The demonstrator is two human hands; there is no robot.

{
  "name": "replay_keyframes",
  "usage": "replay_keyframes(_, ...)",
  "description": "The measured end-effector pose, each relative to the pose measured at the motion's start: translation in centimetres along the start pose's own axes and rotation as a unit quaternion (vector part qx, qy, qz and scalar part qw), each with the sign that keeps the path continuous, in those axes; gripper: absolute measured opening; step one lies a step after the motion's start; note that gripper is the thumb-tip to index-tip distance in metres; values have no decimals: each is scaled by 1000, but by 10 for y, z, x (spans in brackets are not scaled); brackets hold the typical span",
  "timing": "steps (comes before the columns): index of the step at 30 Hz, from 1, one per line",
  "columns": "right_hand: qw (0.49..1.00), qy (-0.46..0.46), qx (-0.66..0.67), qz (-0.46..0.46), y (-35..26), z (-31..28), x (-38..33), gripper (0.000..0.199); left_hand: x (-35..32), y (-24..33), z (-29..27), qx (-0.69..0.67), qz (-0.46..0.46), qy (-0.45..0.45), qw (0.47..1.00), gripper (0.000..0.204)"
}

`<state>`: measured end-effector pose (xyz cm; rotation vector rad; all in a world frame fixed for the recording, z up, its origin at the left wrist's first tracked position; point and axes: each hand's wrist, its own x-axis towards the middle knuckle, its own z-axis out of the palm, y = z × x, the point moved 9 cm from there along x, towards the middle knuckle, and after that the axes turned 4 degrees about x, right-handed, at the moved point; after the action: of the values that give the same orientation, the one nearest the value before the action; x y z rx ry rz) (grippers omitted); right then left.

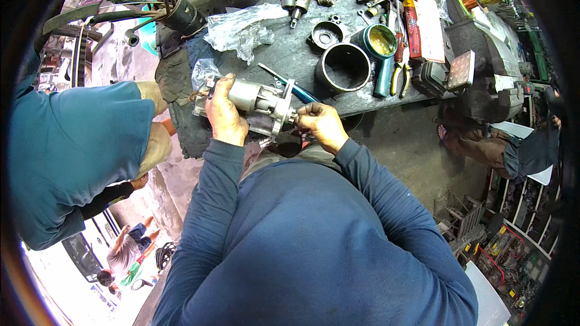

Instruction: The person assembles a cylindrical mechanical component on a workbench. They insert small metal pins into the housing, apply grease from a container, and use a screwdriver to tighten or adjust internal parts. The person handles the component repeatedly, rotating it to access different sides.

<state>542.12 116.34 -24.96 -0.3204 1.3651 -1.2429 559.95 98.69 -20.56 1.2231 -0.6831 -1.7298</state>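
I hold a metal motor (244, 95) between both hands at the near edge of a dark surface (284, 51), just shy of twelve o'clock from my chest; whether the two touch is hard to tell. Read on a clock centred on the motor, its long axis runs from a little above nine to a little below three, lying crosswise in front of me, with the flange and shaft end toward my right. My left hand (226, 111) grips the casing toward nine o'clock, thumb over the top, the fingers beneath it hidden. My right hand (323, 124), at the three o'clock end, is the nearer to the shaft, thumb and fingertips pinched closed on its tip; whether they also hold a small separate piece I cannot tell. A blue-handled screwdriver (304, 92) lies just behind the flange toward half past two, and near it stands an open metal cylinder (322, 81). A tin of yellowish grease (382, 41) sits farther out at two, pliers (399, 75) between two and three, a clear plastic bag (244, 30) at twelve. Pale lettering runs along a red pack (412, 33) at two o'clock, beside a white box (430, 30); I can make out no writing on the motor.
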Motion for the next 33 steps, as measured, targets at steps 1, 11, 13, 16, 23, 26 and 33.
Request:
replay_keyframes(1, 1000, 2, 1, -7, 0, -2, -1, 22, 0, -1, 0, -2, -2, -1, 1000, 22)
replay_keyframes(11, 999, -6, 30, 12, 0, -2, -6, 15, -2, -4, -4, -34, -9, 16, 999, 18)
replay_keyframes(13, 998, -7, 68, 9, -3, 1, -5, 16, -1, -4, -4, -36, -11, 16, 999, 19)
replay_keyframes(16, 996, 13, 78, 31, 1, -2, -3, 16, -1, -1, -3, -35, 2, 18, 999, 18)
replay_keyframes(23, 1000, -11, -2, -3, 7, -3, 7, 23, -6, 1, 1, -27, -6, 11, 1000, 20)
replay_keyframes(26, 998, -4, -40, -56, 3, -6, 5, 25, -8, 1, 2, -30, -5, 10, 1000, 20)
replay_keyframes(33, 1000, -23, -12, -9, 7, -3, 11, 23, -10, 3, 3, -25, 6, 10, 1000, 20)
